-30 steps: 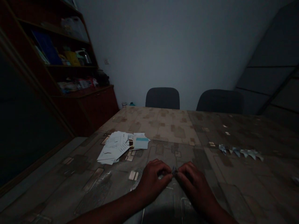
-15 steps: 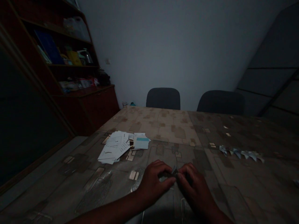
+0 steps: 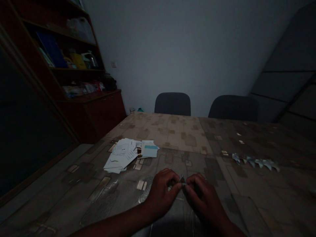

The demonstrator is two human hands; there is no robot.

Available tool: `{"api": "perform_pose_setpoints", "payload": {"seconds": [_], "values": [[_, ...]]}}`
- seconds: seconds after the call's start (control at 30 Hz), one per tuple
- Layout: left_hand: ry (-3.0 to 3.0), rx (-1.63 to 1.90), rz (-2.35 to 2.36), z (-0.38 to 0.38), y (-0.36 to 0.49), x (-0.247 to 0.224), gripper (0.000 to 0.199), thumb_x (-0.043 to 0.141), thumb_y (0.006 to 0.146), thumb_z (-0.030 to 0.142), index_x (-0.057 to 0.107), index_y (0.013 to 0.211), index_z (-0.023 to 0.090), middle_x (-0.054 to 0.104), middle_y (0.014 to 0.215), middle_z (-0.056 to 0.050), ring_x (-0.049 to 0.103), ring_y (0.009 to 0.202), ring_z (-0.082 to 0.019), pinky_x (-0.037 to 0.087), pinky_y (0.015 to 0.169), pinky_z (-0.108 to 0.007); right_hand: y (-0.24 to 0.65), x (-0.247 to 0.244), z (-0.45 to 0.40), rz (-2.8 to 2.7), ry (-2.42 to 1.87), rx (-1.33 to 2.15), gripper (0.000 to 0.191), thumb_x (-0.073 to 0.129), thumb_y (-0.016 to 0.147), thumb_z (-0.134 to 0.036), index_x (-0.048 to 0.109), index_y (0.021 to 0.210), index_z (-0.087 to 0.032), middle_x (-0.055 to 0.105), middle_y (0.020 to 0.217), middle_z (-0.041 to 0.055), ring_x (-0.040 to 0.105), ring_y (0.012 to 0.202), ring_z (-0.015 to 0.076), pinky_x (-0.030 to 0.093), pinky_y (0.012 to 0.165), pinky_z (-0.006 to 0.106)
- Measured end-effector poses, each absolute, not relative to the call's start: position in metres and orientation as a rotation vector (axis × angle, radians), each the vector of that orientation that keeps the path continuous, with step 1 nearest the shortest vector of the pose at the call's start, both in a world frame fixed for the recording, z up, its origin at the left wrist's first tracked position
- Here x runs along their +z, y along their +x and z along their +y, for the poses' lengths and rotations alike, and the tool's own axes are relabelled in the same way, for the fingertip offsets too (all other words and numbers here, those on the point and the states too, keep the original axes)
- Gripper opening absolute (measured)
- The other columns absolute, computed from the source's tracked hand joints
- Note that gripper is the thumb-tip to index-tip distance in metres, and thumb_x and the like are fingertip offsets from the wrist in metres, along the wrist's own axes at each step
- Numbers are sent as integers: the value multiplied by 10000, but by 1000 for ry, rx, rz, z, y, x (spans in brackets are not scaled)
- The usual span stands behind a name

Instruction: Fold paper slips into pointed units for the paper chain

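My left hand (image 3: 164, 189) and my right hand (image 3: 203, 196) meet near the front of the patterned tablecloth (image 3: 172, 131). Between their fingertips is a small folded piece of paper (image 3: 182, 180), pinched from both sides; its exact shape is hard to make out in the dim light. A loose pile of white paper pieces (image 3: 120, 156) lies to the left, with a blue-striped piece (image 3: 149, 150) at its right side. Over on the right, several small folded paper shapes (image 3: 261, 163) stand in a row.
Two dark chairs (image 3: 172, 103) (image 3: 233, 107) stand behind the table's far edge. A wooden cabinet (image 3: 98, 110) with filled shelves is at the left, and a glass (image 3: 132, 110) shows by the table's far left corner.
The fingers of both hands have shifted slightly around the small paper, which has moved a little to the left. The pile and the row of shapes are unchanged.
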State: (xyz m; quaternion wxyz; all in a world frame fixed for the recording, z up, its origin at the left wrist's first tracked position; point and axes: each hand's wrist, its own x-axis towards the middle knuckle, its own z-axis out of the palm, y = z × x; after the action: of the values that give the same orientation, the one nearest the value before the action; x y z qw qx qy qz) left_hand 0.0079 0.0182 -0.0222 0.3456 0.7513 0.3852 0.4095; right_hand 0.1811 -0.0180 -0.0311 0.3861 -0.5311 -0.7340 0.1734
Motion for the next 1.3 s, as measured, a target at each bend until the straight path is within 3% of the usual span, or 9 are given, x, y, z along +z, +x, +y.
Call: {"api": "perform_pose_setpoints", "payload": {"seconds": [0.2, 0.37, 0.6, 0.83, 1.3], "values": [[2014, 1058, 996, 19, 8, -25, 165, 639, 810, 245, 607, 665, 172, 593, 657, -16, 548, 696, -178, 374, 690, -279, 180, -29, -17, -1856, -1332, 393, 184, 503, 903, -260, 500, 724, -217, 545, 691, -5, 540, 660, 164, 399, 588, 261], [1854, 1087, 964, 21, 9, -21, 7, 675, 749, 171, 677, 744, 168, 637, 722, -29, 586, 736, -182, 416, 700, -271, 182, -26, -16, -1802, -1331, 446, 179, 524, 902, -275, 552, 736, -216, 583, 706, 3, 570, 676, 170, 427, 609, 266], [1773, 1136, 938, 18, 9, -19, 66, 693, 747, 177, 680, 684, 162, 640, 694, -30, 599, 730, -179, 435, 696, -267, 182, -20, -18, -1721, -1297, 491, 114, 563, 869, -268, 600, 776, -214, 610, 733, 6, 588, 688, 171, 447, 620, 260], [1706, 1133, 910, 17, 6, -6, 91, 605, 820, 200, 688, 796, 172, 673, 793, -36, 618, 779, -178, 458, 748, -288, 186, -18, -20, -1638, -1304, 679, 170, 526, 891, -319, 618, 802, -208, 635, 759, 17, 603, 727, 176, 471, 659, 268], [1464, 1082, 715, 17, 5, -4, 116, 706, 749, 159, 707, 864, 173, 639, 744, 4, 591, 720, -136, 463, 682, -244, 184, -18, -22, -1584, -1109, 1042, 243, 523, 887, -389, 646, 807, -195, 645, 765, 17, 610, 742, 174, 467, 678, 268]]}}
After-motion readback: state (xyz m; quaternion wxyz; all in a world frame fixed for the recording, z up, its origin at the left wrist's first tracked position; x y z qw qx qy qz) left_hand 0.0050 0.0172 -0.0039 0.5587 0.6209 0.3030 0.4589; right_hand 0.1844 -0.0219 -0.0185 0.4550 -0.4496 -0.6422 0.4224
